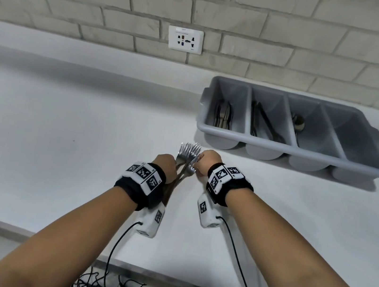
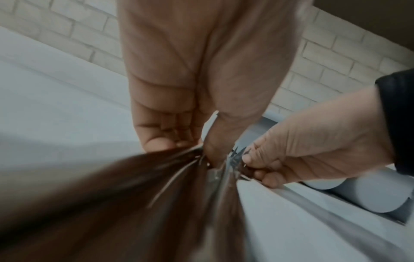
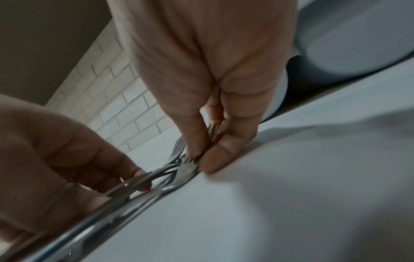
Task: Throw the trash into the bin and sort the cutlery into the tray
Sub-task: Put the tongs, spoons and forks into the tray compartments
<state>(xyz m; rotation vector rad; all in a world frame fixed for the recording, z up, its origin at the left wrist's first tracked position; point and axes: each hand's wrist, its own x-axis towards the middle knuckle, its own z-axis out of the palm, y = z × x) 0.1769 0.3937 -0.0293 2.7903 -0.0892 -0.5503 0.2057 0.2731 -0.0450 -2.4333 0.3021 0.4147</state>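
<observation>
Left hand [image 1: 166, 164] gripping a bundle of forks [image 1: 188, 154] by the handles above the table [image 1: 62, 123], right hand [image 1: 207, 162] pinching one fork's head; stiff, slick steel, probably best taken mid-handle.

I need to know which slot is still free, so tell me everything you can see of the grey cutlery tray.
The grey cutlery tray looks like moulded plastic: a long bin with four side-by-side compartments, rounded bottoms and a small handle lip at its left end. It sits on the white counter by the brick wall, right of both hands, which do not touch it. The leftmost slot holds metal cutlery, the second dark utensils, the third a spoon; nothing shows in the rightmost slot.
</observation>
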